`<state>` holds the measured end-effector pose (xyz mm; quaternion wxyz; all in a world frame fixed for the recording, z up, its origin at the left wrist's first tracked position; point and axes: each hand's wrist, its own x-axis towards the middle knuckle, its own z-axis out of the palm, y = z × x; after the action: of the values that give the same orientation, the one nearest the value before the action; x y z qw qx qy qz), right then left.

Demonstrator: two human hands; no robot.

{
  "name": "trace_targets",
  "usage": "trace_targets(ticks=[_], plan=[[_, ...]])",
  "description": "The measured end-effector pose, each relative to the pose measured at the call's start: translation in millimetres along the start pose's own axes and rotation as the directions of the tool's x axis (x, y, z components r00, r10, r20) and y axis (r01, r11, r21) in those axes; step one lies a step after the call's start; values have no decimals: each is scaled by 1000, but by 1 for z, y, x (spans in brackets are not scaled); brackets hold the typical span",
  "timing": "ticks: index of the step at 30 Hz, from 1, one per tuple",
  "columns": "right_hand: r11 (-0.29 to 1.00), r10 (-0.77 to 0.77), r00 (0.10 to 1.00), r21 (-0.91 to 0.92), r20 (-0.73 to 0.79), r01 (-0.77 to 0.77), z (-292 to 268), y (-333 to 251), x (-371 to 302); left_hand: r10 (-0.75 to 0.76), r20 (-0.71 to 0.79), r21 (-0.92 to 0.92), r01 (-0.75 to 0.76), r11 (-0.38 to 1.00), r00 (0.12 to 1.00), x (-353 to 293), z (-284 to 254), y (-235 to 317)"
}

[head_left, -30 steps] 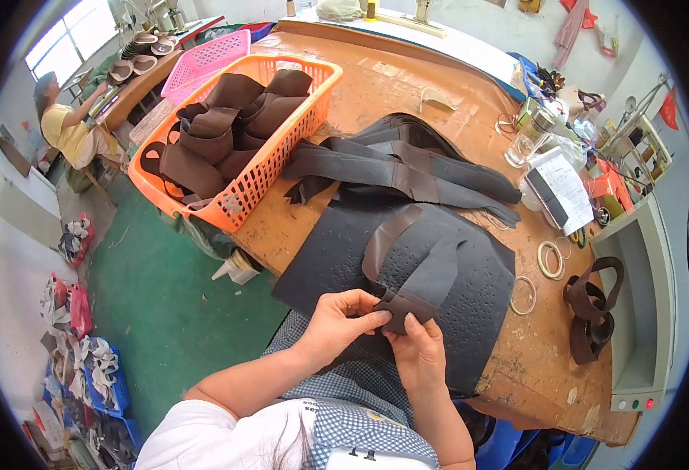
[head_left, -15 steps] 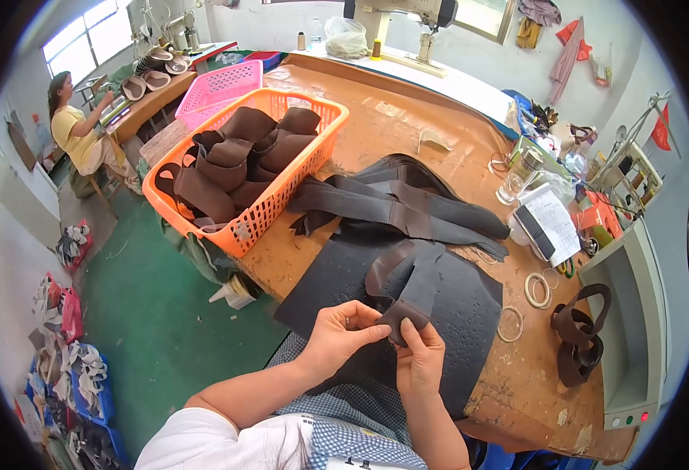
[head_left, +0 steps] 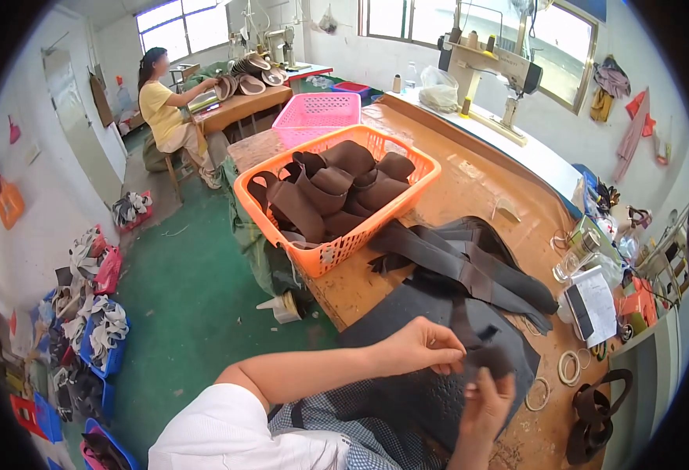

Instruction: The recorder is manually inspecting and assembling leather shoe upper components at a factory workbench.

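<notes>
My right hand (head_left: 487, 399) pinches a dark brown leather-like strip (head_left: 491, 361) between thumb and fingers, above a black sheet (head_left: 407, 317). The strip is slightly blurred. Left of it, my left hand (head_left: 424, 348) has its fingers curled and the tips drawn together; anything between them is too small to make out. Beyond my hands, a bundle of long dark strips (head_left: 477, 270) lies across the sheet's far edge. An orange basket (head_left: 336, 254) full of curled brown pieces (head_left: 325, 188) stands on the table to the far left.
A pink basket (head_left: 317, 110) sits behind the orange one. Cream rings (head_left: 569, 368), a glass jar (head_left: 567, 266) and brown looped strips (head_left: 595, 415) lie on the right. A sewing machine (head_left: 493, 78) stands at the back. Another person (head_left: 168, 110) sits working at the far left.
The view has swung left and up, so the table sits further right. My left hand, earlier touching the brown strip beside my right hand, has come apart from it.
</notes>
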<state>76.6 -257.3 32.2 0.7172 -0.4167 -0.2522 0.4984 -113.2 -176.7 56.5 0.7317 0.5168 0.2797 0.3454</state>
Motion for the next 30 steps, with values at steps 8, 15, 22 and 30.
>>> trace_targets(ticks=[8, 15, 22, 30], plan=[[972, -201, 978, 108, -65, 207, 5, -83, -41, 587, -167, 903, 362, -232, 792, 91, -187, 152], [938, 223, 974, 261, 45, -226, -2, -57, -43, 353, -144, 986, 104, 128, 925, 111, -283, 275], [855, 283, 939, 391, 198, -340, 26, -61, -50, 294, 341, 767, -445, 463, 893, 94, -102, 297], [758, 424, 885, 459, 192, -463, 16, 30, 7, -44, 718, 626, -616, 479, 695, 37, 13, 137]])
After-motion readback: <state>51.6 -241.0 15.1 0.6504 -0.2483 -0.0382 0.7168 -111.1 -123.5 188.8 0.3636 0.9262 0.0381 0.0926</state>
